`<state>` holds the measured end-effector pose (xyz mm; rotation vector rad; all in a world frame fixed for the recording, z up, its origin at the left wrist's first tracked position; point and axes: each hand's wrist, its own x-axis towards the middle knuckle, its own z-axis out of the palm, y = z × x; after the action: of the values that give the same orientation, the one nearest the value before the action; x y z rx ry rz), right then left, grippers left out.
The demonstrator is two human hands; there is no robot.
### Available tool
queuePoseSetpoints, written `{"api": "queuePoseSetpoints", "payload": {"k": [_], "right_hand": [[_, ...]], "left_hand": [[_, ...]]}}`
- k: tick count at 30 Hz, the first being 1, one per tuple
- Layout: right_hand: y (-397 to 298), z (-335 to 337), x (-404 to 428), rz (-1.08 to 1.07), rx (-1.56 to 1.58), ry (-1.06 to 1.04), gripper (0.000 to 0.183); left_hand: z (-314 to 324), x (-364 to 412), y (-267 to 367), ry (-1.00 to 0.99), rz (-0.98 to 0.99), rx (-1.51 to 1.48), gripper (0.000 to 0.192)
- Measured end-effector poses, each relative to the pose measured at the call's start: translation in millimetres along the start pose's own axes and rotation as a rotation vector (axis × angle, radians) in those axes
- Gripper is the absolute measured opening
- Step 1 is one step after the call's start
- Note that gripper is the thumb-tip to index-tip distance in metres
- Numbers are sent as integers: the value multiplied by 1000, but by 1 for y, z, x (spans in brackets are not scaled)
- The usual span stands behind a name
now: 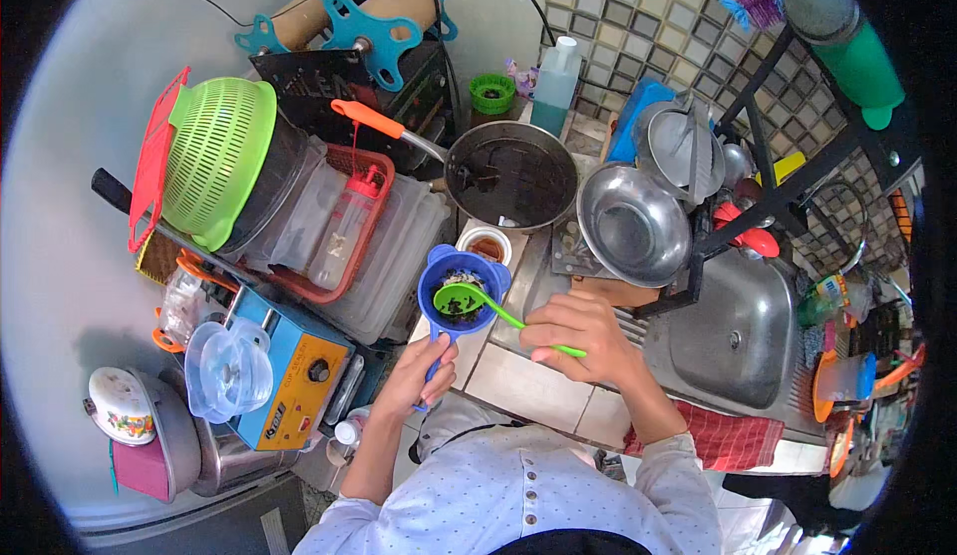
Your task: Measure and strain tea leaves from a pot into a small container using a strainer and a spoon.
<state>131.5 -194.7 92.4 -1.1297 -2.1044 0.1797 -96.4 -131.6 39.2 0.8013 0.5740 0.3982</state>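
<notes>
My left hand (pixel 419 376) grips the handle of a blue plastic strainer (pixel 499 280) with small ears on its rim. Dark, wet bits, perhaps tea leaves, lie inside it. A green plastic spoon (pixel 516 320) is held by my right hand (pixel 583 334), its bowl down in the strainer on the dark bits. Just beyond the strainer stands a small white cup (pixel 486 235) with reddish-brown liquid, partly covered by the rim. Behind that sits a saucepan (pixel 516 174) of dark liquid, its orange-tipped handle (pixel 374 120) pointing to the left.
A steel bowl (pixel 634 226) and a black metal rack (pixel 736 234) stand right of the saucepan, before a steel sink (pixel 736 331). At left are a blue cup sealer (pixel 288 376), a red basket (pixel 385 174) and a green colander (pixel 217 159). A red cloth (pixel 718 435) hangs over the counter edge.
</notes>
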Motion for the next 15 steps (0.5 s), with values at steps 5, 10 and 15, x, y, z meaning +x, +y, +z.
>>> {"api": "queuePoseSetpoints", "payload": {"k": [5, 10, 15], "right_hand": [[6, 9, 2, 104, 70, 33, 10], [2, 12, 17, 219, 434, 393, 5], [21, 32, 28, 273, 1259, 423, 16]], "left_hand": [[-1, 3, -5, -4, -16, -1, 30], [3, 2, -7, -23, -26, 2, 29], [10, 6, -10, 61, 9, 71, 27]]}}
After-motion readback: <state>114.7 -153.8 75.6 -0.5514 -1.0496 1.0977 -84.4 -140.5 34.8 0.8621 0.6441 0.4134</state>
